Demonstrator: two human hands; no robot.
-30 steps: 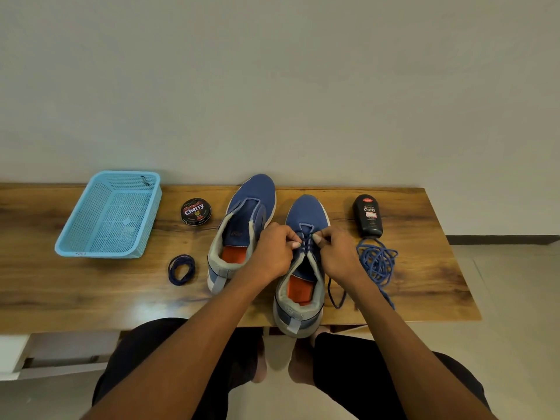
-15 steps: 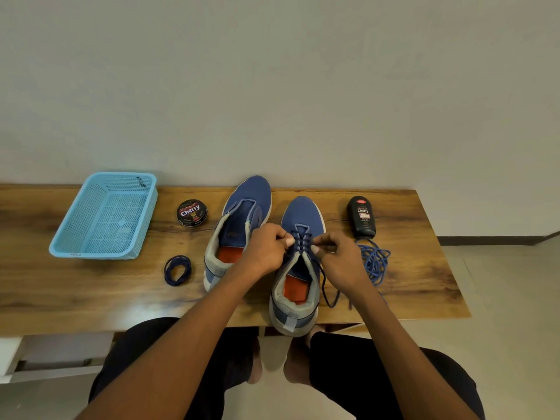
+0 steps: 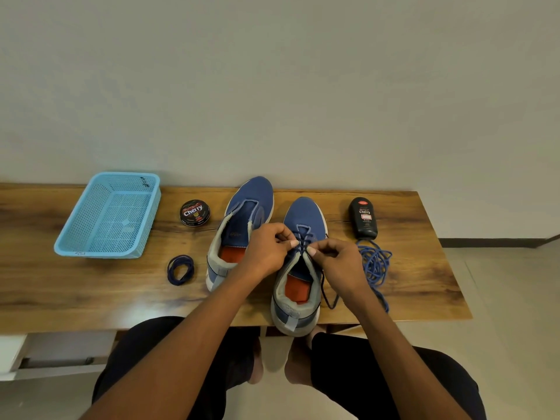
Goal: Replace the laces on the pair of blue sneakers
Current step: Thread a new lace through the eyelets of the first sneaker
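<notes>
Right sneaker (image 3: 303, 219) half-laced | left sneaker (image 3: 247, 207) bare | left hand (image 3: 266, 253), right hand (image 3: 339, 262) fingers pinched dark lace (image 3: 303, 237) | coil (image 3: 180, 269) waited near counter (image 3: 91, 292) front edge

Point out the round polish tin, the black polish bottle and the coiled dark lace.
round polish tin (image 3: 195, 212), head view, middle of its lid.
black polish bottle (image 3: 364, 219), head view, its label.
coiled dark lace (image 3: 173, 271), head view, left strand.

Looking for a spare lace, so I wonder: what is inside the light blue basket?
Through the open top of the basket only its own perforated floor shows, with nothing lying on it. The inner face of its near wall is hidden from this view.
</notes>
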